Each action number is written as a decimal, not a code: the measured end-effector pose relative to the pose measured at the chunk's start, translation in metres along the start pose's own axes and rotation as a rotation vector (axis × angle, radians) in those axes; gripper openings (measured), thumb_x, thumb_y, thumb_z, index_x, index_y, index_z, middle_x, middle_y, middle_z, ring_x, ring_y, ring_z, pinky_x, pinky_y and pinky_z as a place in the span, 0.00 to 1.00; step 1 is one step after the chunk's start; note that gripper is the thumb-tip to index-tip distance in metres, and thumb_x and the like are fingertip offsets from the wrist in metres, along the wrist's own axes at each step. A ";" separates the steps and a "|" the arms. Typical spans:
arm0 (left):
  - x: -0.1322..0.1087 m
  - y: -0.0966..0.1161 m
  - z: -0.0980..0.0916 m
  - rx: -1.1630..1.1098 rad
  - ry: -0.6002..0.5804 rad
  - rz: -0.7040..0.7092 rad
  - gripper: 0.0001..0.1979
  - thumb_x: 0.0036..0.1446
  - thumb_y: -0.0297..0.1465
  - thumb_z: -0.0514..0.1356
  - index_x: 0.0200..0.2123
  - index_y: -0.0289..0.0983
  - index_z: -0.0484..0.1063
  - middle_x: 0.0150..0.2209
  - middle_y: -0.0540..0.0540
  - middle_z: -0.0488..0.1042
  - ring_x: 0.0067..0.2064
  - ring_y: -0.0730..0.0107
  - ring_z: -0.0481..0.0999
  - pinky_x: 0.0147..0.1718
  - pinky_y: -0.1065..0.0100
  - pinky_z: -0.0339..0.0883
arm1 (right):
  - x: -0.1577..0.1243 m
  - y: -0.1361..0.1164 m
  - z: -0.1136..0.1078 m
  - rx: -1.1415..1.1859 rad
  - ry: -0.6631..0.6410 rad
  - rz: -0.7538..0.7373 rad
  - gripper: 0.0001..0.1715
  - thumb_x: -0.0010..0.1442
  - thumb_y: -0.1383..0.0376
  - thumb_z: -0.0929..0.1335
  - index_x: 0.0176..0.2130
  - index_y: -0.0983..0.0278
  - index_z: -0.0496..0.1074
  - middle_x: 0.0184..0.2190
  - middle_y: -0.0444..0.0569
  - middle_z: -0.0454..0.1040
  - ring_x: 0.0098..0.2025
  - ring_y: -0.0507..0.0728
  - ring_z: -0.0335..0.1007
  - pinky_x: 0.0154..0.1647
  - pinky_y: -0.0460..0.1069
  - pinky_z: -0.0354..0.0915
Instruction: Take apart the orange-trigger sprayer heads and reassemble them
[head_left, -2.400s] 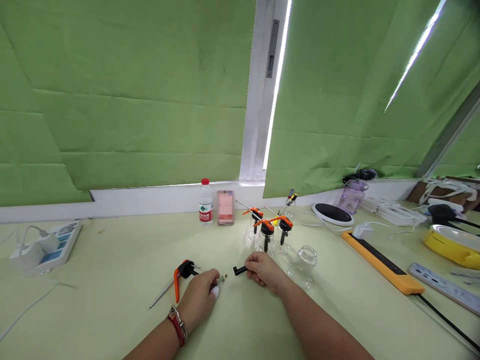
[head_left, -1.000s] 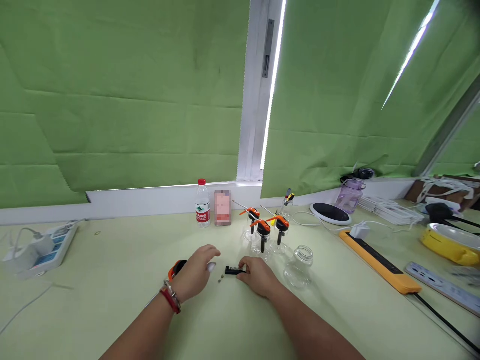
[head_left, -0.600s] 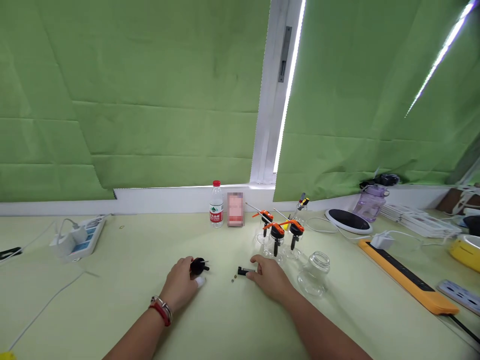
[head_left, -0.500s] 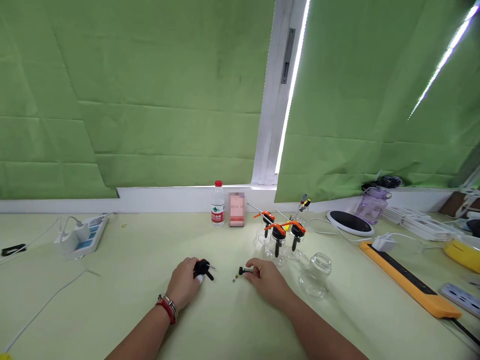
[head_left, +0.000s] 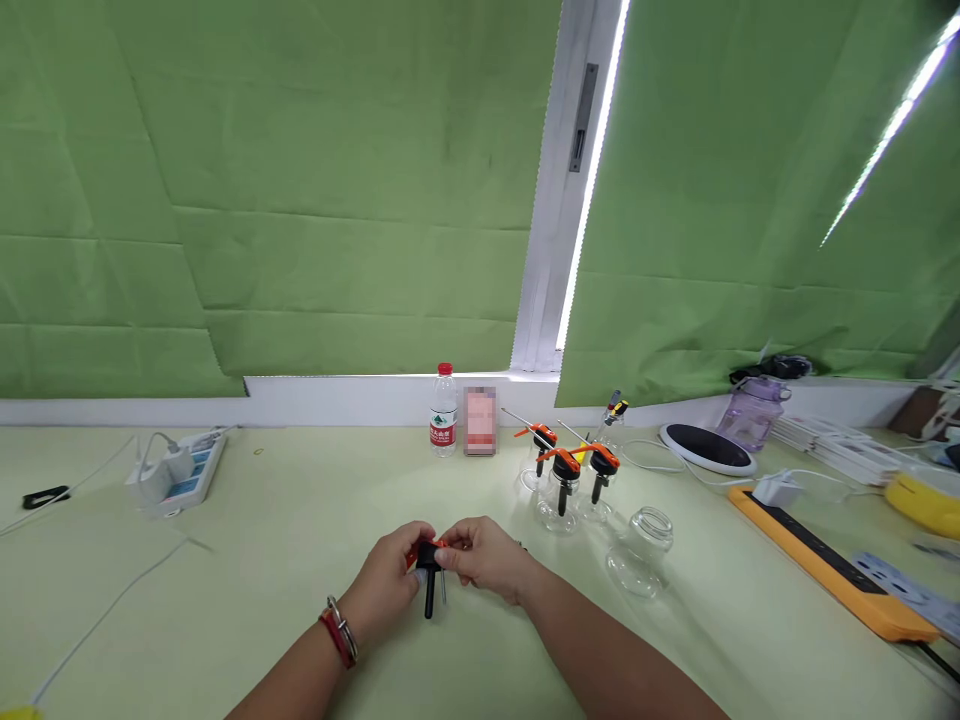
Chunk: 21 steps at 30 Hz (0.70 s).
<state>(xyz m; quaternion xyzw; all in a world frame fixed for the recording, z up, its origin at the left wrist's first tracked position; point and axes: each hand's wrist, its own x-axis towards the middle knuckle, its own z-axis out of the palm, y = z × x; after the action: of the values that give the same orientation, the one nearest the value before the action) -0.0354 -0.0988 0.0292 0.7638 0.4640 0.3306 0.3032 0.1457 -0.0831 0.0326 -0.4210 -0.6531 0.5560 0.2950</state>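
Between both hands is a black-and-orange pump head [head_left: 427, 556], with a black stem and a thin metal rod pointing down toward the table. My left hand [head_left: 386, 575] grips it from the left side. My right hand [head_left: 487, 555] pinches its right side, fingertips close to the orange part. A small dark end of something [head_left: 521, 546] peeks out behind my right hand; most of it is hidden. To the right, a glass jar [head_left: 637, 560] without a lid leans on the table. Behind it are several jars with similar black-and-orange pump heads [head_left: 566, 465].
A water bottle [head_left: 443, 415] and a pink-screened phone [head_left: 480, 422] stand by the wall. An orange power strip [head_left: 832, 560] lies right, a white power strip [head_left: 196, 470] left. A round black-and-white pad [head_left: 707, 448] and a purple jug [head_left: 752, 415] sit at back right.
My right hand has let go of the black spring piece and moved left onto the pump head. My left hand has turned the pump head so its stem points down.
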 end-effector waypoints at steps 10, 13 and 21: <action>0.002 0.000 -0.003 -0.127 -0.046 0.026 0.16 0.45 0.23 0.54 0.39 0.39 0.70 0.37 0.48 0.75 0.39 0.66 0.73 0.38 0.69 0.65 | 0.012 0.013 0.002 0.210 0.004 -0.055 0.32 0.40 0.53 0.75 0.43 0.64 0.68 0.28 0.42 0.67 0.23 0.49 0.65 0.24 0.46 0.64; 0.000 0.002 -0.003 -0.050 -0.041 0.076 0.19 0.43 0.20 0.52 0.38 0.39 0.72 0.35 0.48 0.74 0.38 0.67 0.72 0.37 0.70 0.64 | 0.013 0.007 -0.001 0.149 -0.041 0.012 0.24 0.49 0.47 0.68 0.31 0.66 0.69 0.17 0.39 0.63 0.18 0.47 0.57 0.18 0.43 0.57; -0.003 0.015 -0.003 0.014 -0.132 0.092 0.17 0.42 0.20 0.53 0.35 0.40 0.72 0.35 0.48 0.72 0.36 0.68 0.70 0.36 0.70 0.63 | 0.022 0.007 -0.014 -0.032 -0.005 0.112 0.16 0.49 0.57 0.69 0.23 0.65 0.63 0.14 0.37 0.60 0.14 0.44 0.48 0.15 0.42 0.48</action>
<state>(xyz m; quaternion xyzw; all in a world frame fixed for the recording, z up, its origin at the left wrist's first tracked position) -0.0313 -0.1071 0.0419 0.8064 0.4099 0.2901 0.3124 0.1489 -0.0568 0.0268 -0.4600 -0.6381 0.5624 0.2549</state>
